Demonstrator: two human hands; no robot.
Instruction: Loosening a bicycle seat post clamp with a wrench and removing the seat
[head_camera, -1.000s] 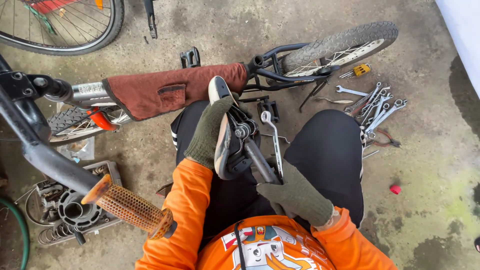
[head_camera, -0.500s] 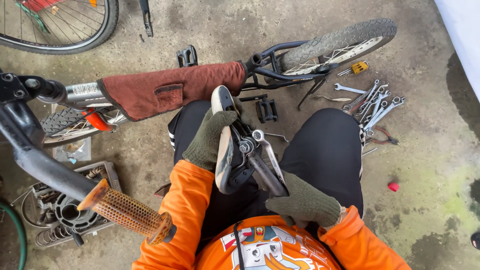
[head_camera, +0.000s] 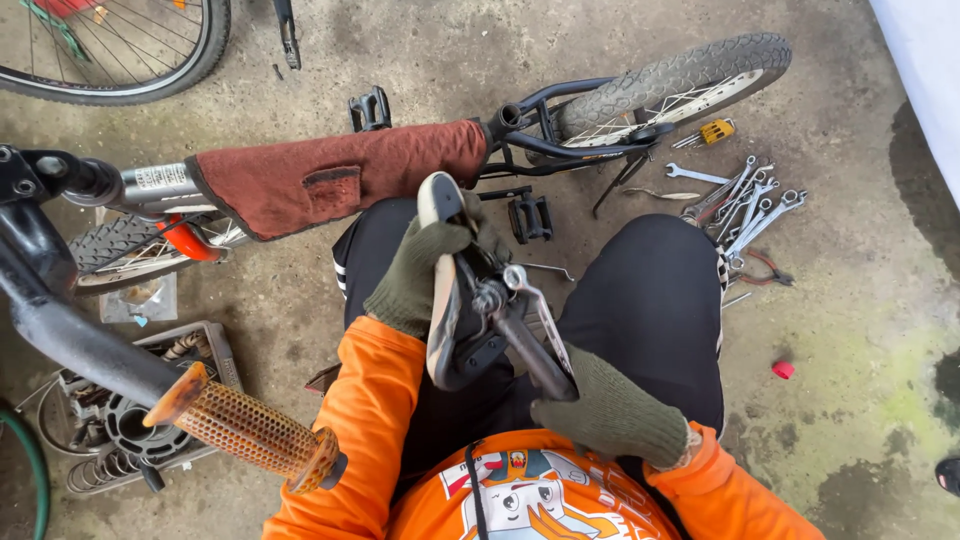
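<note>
both hands in olive knit gloves, two gloves total. my left hand (head_camera: 420, 275) is closed around the nose end of one black-and-white bicycle saddle (head_camera: 441, 290), held on edge over my lap, underside and rails facing right. my right hand (head_camera: 610, 415) is closed around one black seat post (head_camera: 530, 355) that runs up to the saddle clamp, with one silver open-end wrench (head_camera: 535, 305) lying along the post, its head at the clamp bolt; can't tell whether my fingers pin the wrench too. saddle sits between my knees, above black trousers, just in front of one small bike lying on its side on the concrete floor (head_camera: 450, 50). that bike: frame wrapped in one rust-brown fabric pad (head_camera: 340, 175), one knobby rear tyre on a spoked wheel (head_camera: 670, 85), one front tyre with an orange fender (head_camera: 150, 240) at left, one black handlebar with an orange ribbed rubber grip (head_camera: 250, 435) close to my left elbow. two black pedals seen: one (head_camera: 369, 107) beyond the frame, one (head_camera: 530, 215) on the floor just past the saddle. a second, larger spoked wheel (head_camera: 110, 50) at top left. right of my knee, a fanned pile of silver spanners (head_camera: 745, 205), roughly seven, too overlapped for an exact count, plus one yellow-handled screwdriver (head_camera: 712, 132) near the rear tyre. one small red cap (head_camera: 783, 369) on the floor, well apart from the tools. one grey tray of sprockets and springs (head_camera: 120, 420) under the handlebar.
</note>
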